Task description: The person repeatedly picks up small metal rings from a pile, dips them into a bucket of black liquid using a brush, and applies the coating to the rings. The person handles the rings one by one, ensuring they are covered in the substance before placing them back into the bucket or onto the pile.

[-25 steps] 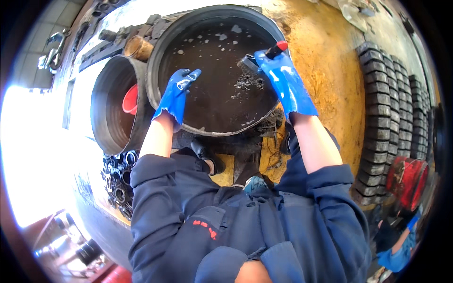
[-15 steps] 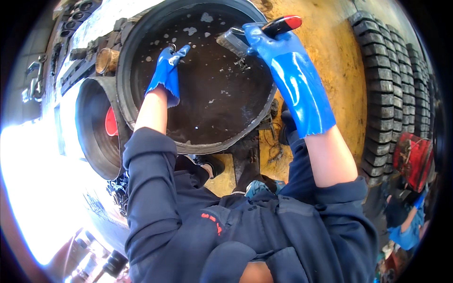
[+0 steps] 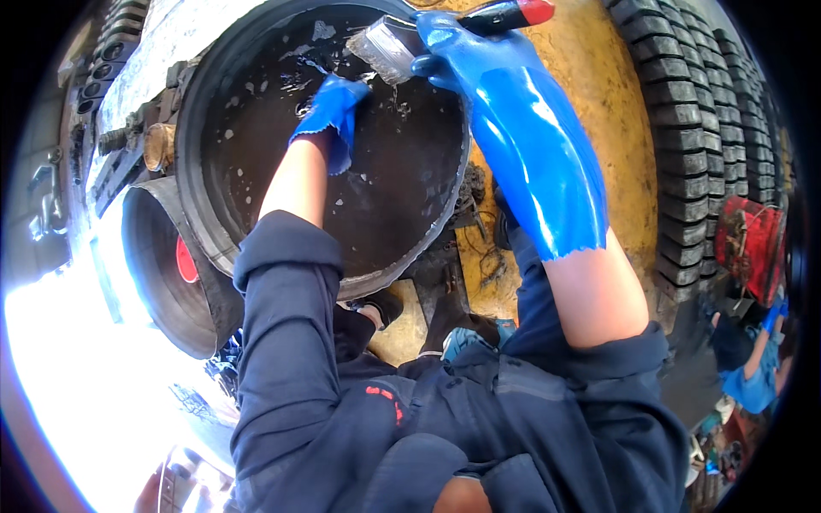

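My right hand (image 3: 479, 64), in a long blue rubber glove, is closed round a wide paintbrush (image 3: 389, 50). The brush has a black handle with a red end, a metal band and wet bristles, and it is over the far right part of a round black tub (image 3: 195, 162). Dark liquid (image 3: 385, 162) with patches of foam fills the tub. My left hand (image 3: 336, 103), in a blue glove too, dips into the liquid just left of the bristles. Its fingers look curled, but their tips and anything in them are hidden by liquid and blur.
Left of the tub stands a smaller black container (image 3: 158, 256) with a red item (image 3: 186, 261) inside. Dark metal parts and a brown cylinder (image 3: 160, 147) lie beyond it. Tracked rubber treads (image 3: 684, 128) stand at right, near a red object (image 3: 751, 239). Another person (image 3: 753, 368) is farther right.
My left hand has moved right and down into the liquid, stirring up ripples. The brush has shifted toward the far left, its bristles turned more into view. The whole view has shifted slightly.
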Tool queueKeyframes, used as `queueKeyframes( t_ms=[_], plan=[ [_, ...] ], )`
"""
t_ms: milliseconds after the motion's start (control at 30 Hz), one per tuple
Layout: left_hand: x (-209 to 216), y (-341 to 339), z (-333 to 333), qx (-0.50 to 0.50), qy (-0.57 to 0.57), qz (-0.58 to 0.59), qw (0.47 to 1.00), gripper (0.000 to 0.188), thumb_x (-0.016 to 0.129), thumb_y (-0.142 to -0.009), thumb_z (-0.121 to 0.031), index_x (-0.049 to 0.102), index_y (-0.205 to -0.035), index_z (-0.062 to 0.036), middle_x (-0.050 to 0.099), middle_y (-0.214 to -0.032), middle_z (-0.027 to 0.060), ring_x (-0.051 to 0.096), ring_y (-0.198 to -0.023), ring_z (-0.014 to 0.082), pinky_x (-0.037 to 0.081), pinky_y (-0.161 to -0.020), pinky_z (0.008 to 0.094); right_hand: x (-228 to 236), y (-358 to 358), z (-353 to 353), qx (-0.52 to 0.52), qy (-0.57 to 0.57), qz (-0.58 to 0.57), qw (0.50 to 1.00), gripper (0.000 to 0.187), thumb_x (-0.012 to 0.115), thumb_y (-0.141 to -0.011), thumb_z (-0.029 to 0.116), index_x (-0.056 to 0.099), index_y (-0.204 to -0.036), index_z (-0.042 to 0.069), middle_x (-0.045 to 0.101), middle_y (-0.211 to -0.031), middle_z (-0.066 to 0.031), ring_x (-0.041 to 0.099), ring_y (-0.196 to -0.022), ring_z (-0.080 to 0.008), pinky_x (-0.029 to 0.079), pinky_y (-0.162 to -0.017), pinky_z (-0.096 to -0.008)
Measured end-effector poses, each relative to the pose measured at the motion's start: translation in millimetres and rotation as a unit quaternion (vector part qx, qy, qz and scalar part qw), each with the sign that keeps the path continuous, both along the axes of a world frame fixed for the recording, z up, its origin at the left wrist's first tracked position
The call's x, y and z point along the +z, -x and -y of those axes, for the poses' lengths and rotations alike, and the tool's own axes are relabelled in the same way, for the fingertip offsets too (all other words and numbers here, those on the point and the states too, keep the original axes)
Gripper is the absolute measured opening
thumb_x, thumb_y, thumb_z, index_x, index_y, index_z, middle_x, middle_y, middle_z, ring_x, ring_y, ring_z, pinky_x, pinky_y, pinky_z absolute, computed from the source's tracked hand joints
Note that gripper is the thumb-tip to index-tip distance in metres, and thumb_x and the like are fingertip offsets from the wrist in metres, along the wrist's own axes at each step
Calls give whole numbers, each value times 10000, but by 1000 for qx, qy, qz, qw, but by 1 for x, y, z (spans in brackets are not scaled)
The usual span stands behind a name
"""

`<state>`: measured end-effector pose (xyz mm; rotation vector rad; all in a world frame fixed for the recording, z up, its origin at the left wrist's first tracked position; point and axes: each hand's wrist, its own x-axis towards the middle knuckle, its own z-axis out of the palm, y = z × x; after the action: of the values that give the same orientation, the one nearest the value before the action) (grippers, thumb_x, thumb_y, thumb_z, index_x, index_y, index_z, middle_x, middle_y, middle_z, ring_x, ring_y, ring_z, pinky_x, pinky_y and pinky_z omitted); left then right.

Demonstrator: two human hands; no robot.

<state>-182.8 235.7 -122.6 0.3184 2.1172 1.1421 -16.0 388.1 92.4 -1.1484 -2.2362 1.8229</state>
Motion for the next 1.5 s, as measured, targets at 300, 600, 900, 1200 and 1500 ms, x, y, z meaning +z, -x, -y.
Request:
queueKeyframes(
  t_ms=[300,600,900,1200,1500],
  plan=[
    [-13,-45,42,-232,277,-95,928,566,735,-834,-403,705,-1249,-20,712,-1228,252,688,-1137,392,535,-964,446,-11,16,11,5,62,-12,998,482,663,-925,441,737,-1147,19,763,-976,-161,734,-919,-274,553,-826,-379],
    [-13,-75,38,9,72,6,997,583,790,-812,-400,717,-1239,-10,751,-1161,170,703,-1088,275,540,-948,395,-10,9,5,-10,80,-15,997,465,652,-910,415,727,-1197,57,770,-1057,-162,748,-993,-284,559,-912,-379],
    [37,-77,76,-105,204,-98,968,585,829,-818,-378,706,-1264,-20,750,-1110,140,695,-1004,238,558,-902,384,-25,20,-5,7,90,-14,996,455,645,-921,408,719,-1156,25,763,-996,-157,740,-914,-269,557,-826,-373],
    [-14,-50,26,-257,142,15,956,574,807,-867,-398,695,-1298,-36,756,-1172,148,716,-1035,236,559,-922,390,-8,6,-12,25,111,-48,992,495,612,-938,439,715,-1120,-10,758,-934,-172,734,-870,-279,544,-737,-389],
    [-23,-69,45,-201,134,-79,967,465,745,-940,-311,681,-1315,-44,754,-1148,132,701,-1022,210,537,-944,345,-8,15,-1,43,109,-35,992,479,631,-913,438,721,-1109,10,758,-928,-170,737,-877,-289,547,-758,-390]
  ],
)
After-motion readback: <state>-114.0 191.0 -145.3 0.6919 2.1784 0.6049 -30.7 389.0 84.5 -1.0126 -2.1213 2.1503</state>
